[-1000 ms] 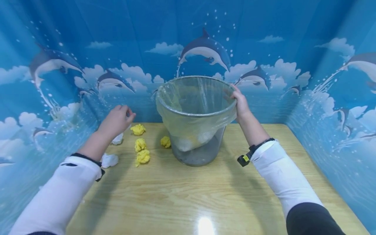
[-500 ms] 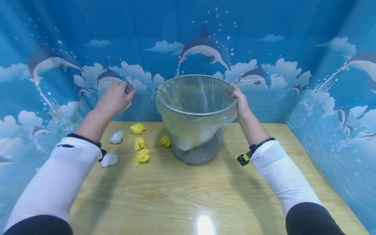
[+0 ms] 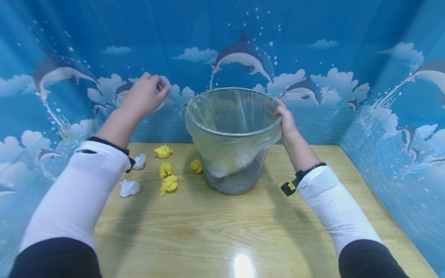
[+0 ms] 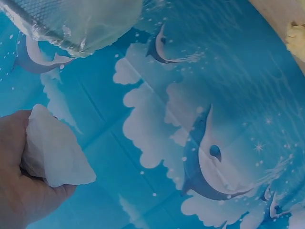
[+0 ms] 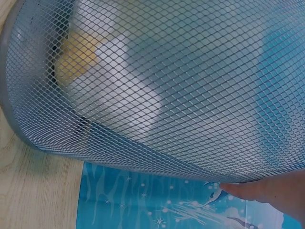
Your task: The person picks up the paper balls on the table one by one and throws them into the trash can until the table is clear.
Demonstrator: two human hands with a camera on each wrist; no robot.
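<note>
My left hand (image 3: 144, 96) is raised to the left of the bin, above the table. In the left wrist view its fingers and thumb pinch a crumpled white paper ball (image 4: 57, 148); in the head view the hand hides most of that ball. On the bin's right side, my right hand (image 3: 287, 122) grips the rim, thumb outside in the head view. The grey mesh trash bin (image 3: 240, 181) stands on the table, lined with a translucent bag (image 3: 229, 148) folded over its rim. Blurred white and yellow paper (image 5: 119, 90) shows through the mesh in the right wrist view.
Several crumpled yellow paper balls (image 3: 169, 184) lie left of the bin, one of them (image 3: 196, 166) close beside it. Two white paper balls (image 3: 129, 188) lie farther left. A blue dolphin-print curtain (image 3: 313, 38) encloses the wooden table (image 3: 208, 231) at the back and sides.
My left hand has lifted from near the table with the white paper ball, then moved slightly right. The right hand and the bin have stayed in place.
</note>
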